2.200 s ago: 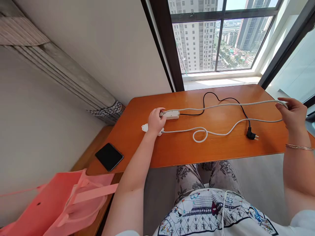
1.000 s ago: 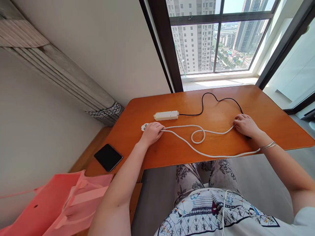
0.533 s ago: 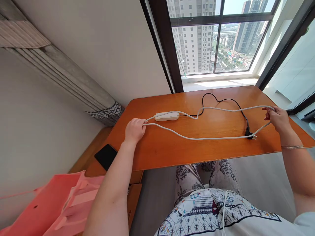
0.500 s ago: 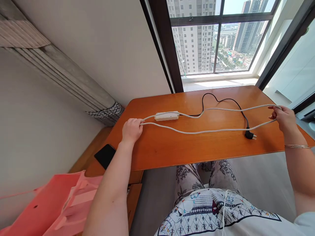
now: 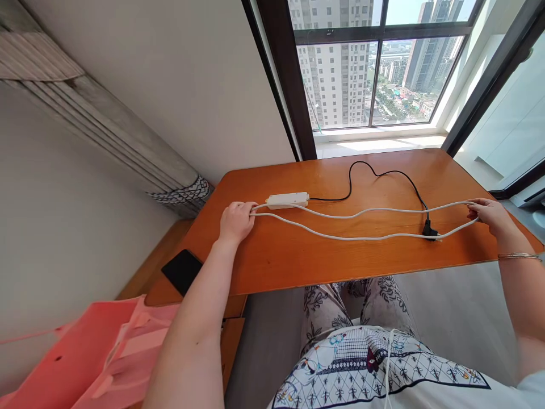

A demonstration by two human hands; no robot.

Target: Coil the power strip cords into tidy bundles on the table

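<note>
A white cable point(image 5: 340, 237) stretches across the table in two long, roughly parallel strands. Its left end is gripped by my left hand point(image 5: 237, 221), whose fingers are closed around it. Over at the right, my right hand point(image 5: 490, 215) pinches the other end, where the strands come together. Just behind the strands near my left hand lies a white power strip point(image 5: 288, 200). From it a black cord point(image 5: 394, 171) curves back and round to a black plug point(image 5: 430, 230), which the front white strand crosses.
The brown wooden table point(image 5: 272, 261) ends close to my lap. A dark flat device point(image 5: 182, 271) lies at its left, beside a pink bag-like thing point(image 5: 106, 335). Behind the table is a window point(image 5: 374, 74); a gathered curtain point(image 5: 140, 136) hangs at the left.
The white cable has come down closer to the table, its back strand shifting toward me. My left hand has moved slightly right, and my right hand is a little lower.
</note>
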